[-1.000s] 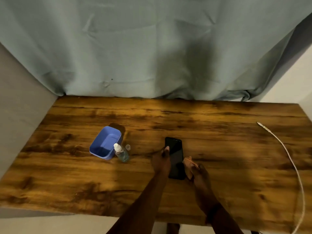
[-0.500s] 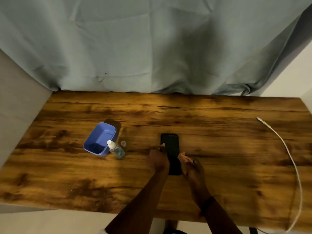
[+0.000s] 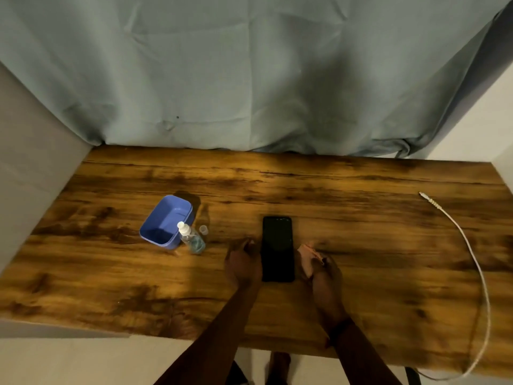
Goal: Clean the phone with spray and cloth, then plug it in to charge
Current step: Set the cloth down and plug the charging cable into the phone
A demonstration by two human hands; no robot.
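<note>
L hand [image 3: 243, 263] fingers loose beside phone [image 3: 278, 249]; R hand [image 3: 324, 270] fingers grip cloth [image 3: 307, 255].

Glossy black phone [image 3: 278, 248] on a grainy wood table [image 3: 361, 218]; blue plastic tub [image 3: 163, 220].

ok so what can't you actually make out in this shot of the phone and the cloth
Head view, the only one:
- Phone: screen dark, so any smears or wetness don't show.
- Cloth: mostly bunched under the right hand, so its full shape is hidden.
- Left hand: fingertips blurred and dim; contact with the phone's edge unclear.
- Cable: far end runs off the bottom edge; plug type too small.
- Spray bottle: label too small to read.
</note>
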